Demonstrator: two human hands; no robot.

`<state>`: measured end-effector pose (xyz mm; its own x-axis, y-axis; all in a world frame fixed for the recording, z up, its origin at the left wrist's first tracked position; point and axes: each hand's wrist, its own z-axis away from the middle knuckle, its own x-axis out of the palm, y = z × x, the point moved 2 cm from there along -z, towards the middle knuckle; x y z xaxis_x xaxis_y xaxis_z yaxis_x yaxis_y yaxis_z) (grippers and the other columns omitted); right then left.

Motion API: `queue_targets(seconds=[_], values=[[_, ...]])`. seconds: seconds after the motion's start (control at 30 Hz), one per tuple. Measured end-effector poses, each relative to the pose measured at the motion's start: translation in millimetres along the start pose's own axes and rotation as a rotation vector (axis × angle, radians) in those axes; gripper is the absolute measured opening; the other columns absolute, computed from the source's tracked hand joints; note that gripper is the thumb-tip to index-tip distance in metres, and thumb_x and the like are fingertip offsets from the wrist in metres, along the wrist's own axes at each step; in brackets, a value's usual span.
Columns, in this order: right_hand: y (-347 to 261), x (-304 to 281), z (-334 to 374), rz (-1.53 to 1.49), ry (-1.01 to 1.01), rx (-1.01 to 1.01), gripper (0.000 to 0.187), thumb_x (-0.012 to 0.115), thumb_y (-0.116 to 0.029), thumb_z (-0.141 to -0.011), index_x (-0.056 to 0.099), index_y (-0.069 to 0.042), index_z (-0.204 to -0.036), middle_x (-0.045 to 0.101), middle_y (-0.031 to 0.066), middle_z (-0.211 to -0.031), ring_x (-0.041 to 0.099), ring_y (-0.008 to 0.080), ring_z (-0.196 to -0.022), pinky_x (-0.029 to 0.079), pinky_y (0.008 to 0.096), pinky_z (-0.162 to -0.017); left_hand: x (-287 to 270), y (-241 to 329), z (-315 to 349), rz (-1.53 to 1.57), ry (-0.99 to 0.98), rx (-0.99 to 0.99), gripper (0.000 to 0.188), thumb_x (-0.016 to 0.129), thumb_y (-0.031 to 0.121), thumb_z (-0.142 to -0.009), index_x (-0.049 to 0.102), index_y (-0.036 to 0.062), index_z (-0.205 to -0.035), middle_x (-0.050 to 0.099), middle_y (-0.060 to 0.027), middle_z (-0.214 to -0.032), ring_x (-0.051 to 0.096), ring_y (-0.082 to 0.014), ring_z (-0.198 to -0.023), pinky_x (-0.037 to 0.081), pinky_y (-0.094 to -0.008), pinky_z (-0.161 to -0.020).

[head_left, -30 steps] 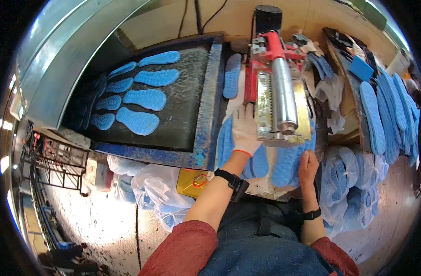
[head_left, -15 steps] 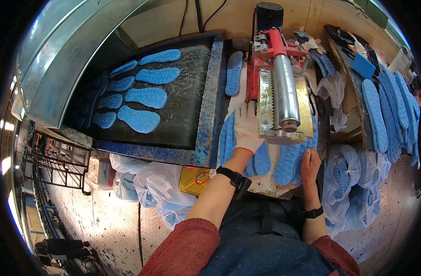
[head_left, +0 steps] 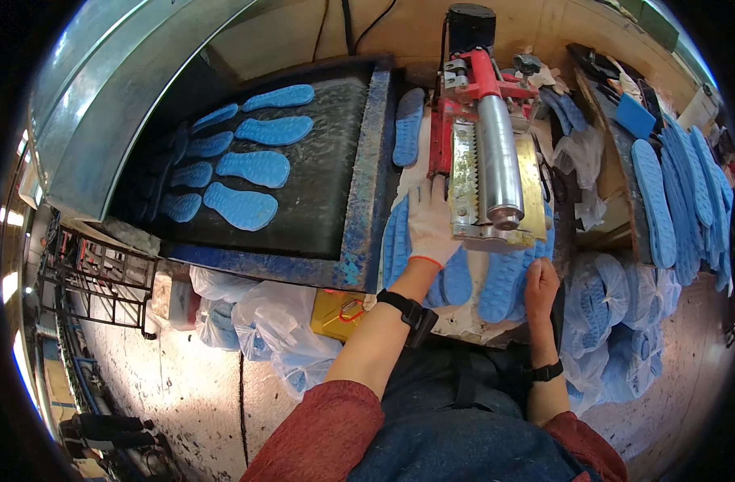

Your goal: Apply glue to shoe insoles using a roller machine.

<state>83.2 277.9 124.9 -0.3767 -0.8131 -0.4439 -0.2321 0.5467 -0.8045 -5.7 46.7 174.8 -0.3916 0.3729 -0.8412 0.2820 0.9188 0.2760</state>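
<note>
Nine flat blue foam shoe soles (head_left: 240,206) lie on the dark conveyor belt (head_left: 323,193). White-gloved left hand (head_left: 432,225) and bare right hand (head_left: 542,283), fingers extended, press soles beneath the steel roller machine (head_left: 498,161).

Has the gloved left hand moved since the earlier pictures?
No. The left hand stays flat beside the roller machine, on the blue soles.

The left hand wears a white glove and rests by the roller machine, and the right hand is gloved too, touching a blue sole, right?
Not quite. The head view shows the right hand bare, touching a blue sole. The left hand is gloved beside the roller machine.
</note>
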Motion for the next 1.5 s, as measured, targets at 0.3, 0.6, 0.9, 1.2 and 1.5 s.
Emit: queue_targets(seconds=[0.3,0.6,0.9,1.2,1.5], values=[[-2.9,0.3,0.3,0.058,0.026,-0.01,0.028,0.048,-0.011,-0.096,0.042,0.001,-0.072,0.039,0.0149,-0.067,0.041,0.0288,-0.058,0.037,0.0378,-0.057,-0.6,0.3,-0.5,0.072,-0.06,-0.027,0.048,0.057,0.033,-0.082,0.059,0.0001,-0.116,0.051,-0.0188,-0.126,0.045,-0.0365,-0.116,0.032,-0.0451,-0.102],[-9.8,0.3,-1.8,0.036,0.026,0.002,0.027,0.048,-0.013,-0.096,0.043,0.001,-0.073,0.039,0.0154,-0.067,0.041,0.0283,-0.057,0.038,0.0373,-0.057,17.4,-9.6,2.4,0.829,0.097,-0.244,0.051,0.058,0.03,-0.081,0.054,-0.0037,-0.119,0.053,-0.0208,-0.122,0.045,-0.0392,-0.114,0.035,-0.0455,-0.101],[-2.9,2.4,0.6,0.025,0.03,-0.024,0.028,0.049,-0.013,-0.096,0.042,0.0,-0.072,0.039,0.0146,-0.066,0.04,0.0277,-0.057,0.037,0.0372,-0.056,31.6,-11.6,7.4,1.283,0.149,-0.292,0.045,0.057,0.03,-0.08,0.059,0.0001,-0.114,0.053,-0.0185,-0.123,0.047,-0.0379,-0.114,0.033,-0.0471,-0.101],[-5.8,2.4,1.6,0.072,0.059,-0.001,0.027,0.052,-0.012,-0.092,0.044,0.0,-0.07,0.043,0.0177,-0.067,0.045,0.036,-0.06,0.038,0.0406,-0.057,90.0,-44.7,28.9,0.857,-0.008,-0.301,0.069,0.062,0.04,-0.074,0.049,0.0049,-0.132,0.045,-0.0172,-0.136,0.037,-0.0371,-0.129,0.025,-0.0418,-0.114],[-7.4,-5.8,-3.7,-0.117,0.049,0.262,0.015,0.065,-0.016,-0.086,0.056,-0.003,-0.086,0.058,0.0122,-0.074,0.057,0.0298,-0.065,0.046,0.0352,-0.062,70.6,-15.5,11.7,2.076,0.081,-0.812,0.042,0.036,0.038,-0.099,0.05,0.0057,-0.122,0.058,-0.0131,-0.119,0.057,-0.0263,-0.106,0.042,-0.0401,-0.099]])
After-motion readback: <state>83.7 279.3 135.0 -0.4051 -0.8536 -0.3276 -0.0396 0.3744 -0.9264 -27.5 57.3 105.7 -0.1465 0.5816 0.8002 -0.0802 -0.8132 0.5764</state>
